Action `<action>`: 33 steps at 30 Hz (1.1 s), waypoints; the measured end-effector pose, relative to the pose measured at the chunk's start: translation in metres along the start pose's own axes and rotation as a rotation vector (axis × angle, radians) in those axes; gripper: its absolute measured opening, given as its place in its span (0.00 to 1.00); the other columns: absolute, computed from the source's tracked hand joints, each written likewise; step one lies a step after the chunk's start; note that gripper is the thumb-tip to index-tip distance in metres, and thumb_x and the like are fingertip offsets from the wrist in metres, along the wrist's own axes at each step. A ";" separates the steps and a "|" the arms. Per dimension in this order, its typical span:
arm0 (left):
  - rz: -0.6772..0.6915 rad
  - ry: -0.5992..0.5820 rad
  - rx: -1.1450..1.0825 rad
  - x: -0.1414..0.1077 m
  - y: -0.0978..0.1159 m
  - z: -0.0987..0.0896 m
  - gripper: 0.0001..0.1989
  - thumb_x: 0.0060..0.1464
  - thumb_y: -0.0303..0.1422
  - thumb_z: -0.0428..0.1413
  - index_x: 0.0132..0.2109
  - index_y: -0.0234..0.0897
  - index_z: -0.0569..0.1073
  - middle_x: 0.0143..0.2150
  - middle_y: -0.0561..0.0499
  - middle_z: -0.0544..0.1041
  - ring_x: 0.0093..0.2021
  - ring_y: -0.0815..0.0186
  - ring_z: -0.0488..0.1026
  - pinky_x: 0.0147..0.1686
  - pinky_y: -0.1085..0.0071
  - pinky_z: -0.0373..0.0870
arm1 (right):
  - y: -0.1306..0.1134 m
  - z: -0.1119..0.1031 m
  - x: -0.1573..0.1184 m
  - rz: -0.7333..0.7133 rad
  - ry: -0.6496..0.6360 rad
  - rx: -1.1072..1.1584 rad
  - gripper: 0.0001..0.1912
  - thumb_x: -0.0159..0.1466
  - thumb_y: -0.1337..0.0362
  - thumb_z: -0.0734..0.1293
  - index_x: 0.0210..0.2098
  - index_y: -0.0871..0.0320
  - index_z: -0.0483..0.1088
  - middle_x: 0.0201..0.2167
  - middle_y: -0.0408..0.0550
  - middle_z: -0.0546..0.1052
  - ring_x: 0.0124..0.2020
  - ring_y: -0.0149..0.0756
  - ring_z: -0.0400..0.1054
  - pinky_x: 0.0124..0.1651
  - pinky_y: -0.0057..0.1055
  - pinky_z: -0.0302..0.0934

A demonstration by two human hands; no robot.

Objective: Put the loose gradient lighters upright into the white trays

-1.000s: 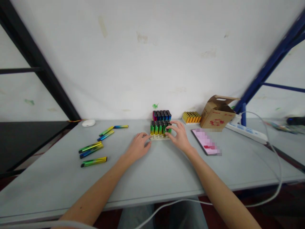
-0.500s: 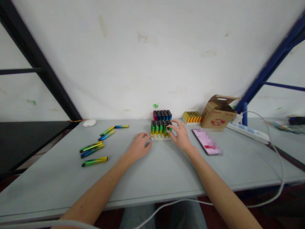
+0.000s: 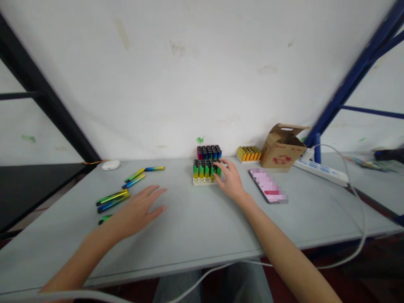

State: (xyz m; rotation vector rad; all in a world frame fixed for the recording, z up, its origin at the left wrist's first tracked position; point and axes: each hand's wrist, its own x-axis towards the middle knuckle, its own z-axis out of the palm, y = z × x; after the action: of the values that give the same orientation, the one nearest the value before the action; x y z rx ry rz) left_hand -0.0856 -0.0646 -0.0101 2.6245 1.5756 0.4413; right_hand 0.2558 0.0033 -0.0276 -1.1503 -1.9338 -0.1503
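Note:
My left hand (image 3: 137, 210) hovers over the left part of the table, fingers apart and holding nothing, and covers part of a green lighter (image 3: 105, 219). Several green, yellow and blue lighters lie near it, such as the blue one (image 3: 134, 181). My right hand (image 3: 231, 179) is at the right side of a white rack (image 3: 202, 182) of upright green-yellow lighters (image 3: 201, 170). Its thumb and forefinger are at the rack's right-end lighters; whether they grip one is too small to tell. Behind stands a block of red and blue lighters (image 3: 208, 152).
Yellow lighters (image 3: 249, 154) stand in a tray by the wall, beside an open cardboard box (image 3: 280, 151). A phone (image 3: 267, 186) lies right of my right hand. A power strip (image 3: 322, 171), a white cable (image 3: 362, 210) and a white case (image 3: 110, 165) are also there.
My left hand has left the rack's left side and moved left, towards the loose lighters. My right hand has stayed at the rack. The whole view has shifted slightly.

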 end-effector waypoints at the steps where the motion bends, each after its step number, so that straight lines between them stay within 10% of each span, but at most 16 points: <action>1: -0.037 0.008 0.027 -0.014 -0.012 -0.002 0.26 0.56 0.47 0.48 0.56 0.39 0.72 0.58 0.39 0.73 0.59 0.48 0.69 0.59 0.49 0.62 | -0.001 0.000 0.000 0.008 0.000 0.013 0.21 0.62 0.65 0.65 0.55 0.56 0.68 0.56 0.59 0.67 0.58 0.49 0.62 0.59 0.50 0.59; 5: -0.206 0.104 0.178 -0.056 -0.044 -0.002 0.21 0.54 0.39 0.43 0.47 0.40 0.76 0.52 0.39 0.78 0.54 0.43 0.72 0.56 0.38 0.60 | -0.004 0.000 -0.001 0.029 0.009 0.040 0.20 0.62 0.65 0.65 0.54 0.57 0.68 0.55 0.59 0.67 0.58 0.49 0.62 0.60 0.50 0.59; 8: -0.246 0.078 0.093 -0.060 -0.042 -0.001 0.19 0.55 0.40 0.44 0.44 0.41 0.77 0.47 0.42 0.80 0.49 0.48 0.75 0.54 0.48 0.67 | -0.004 0.001 -0.001 0.043 0.014 0.039 0.20 0.61 0.66 0.65 0.53 0.58 0.68 0.55 0.60 0.67 0.57 0.49 0.62 0.60 0.49 0.59; 15: -0.098 0.122 -0.186 0.007 0.004 0.004 0.20 0.57 0.45 0.47 0.44 0.38 0.77 0.46 0.42 0.80 0.47 0.52 0.76 0.52 0.53 0.69 | -0.010 -0.004 0.000 0.024 0.141 0.038 0.16 0.63 0.65 0.63 0.50 0.59 0.69 0.52 0.60 0.70 0.54 0.48 0.64 0.58 0.48 0.60; 22: -0.207 0.066 -1.010 0.093 0.052 0.027 0.30 0.48 0.49 0.60 0.53 0.33 0.72 0.41 0.42 0.81 0.36 0.60 0.77 0.32 0.66 0.73 | -0.035 -0.003 -0.009 -0.214 0.064 0.108 0.16 0.63 0.65 0.64 0.50 0.55 0.71 0.45 0.54 0.74 0.48 0.43 0.68 0.52 0.42 0.65; 33: -0.238 0.143 -1.295 0.095 0.076 0.044 0.33 0.36 0.43 0.70 0.49 0.34 0.72 0.54 0.38 0.76 0.37 0.63 0.79 0.39 0.62 0.78 | -0.033 0.004 -0.006 -0.262 -0.104 0.111 0.09 0.66 0.64 0.65 0.43 0.52 0.76 0.39 0.50 0.79 0.42 0.40 0.70 0.46 0.39 0.66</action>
State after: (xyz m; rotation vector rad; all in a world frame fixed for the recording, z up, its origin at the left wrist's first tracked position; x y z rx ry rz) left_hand 0.0330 -0.0134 -0.0172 1.4162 0.9899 1.1363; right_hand 0.2294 -0.0180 -0.0247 -0.8443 -2.1524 -0.1227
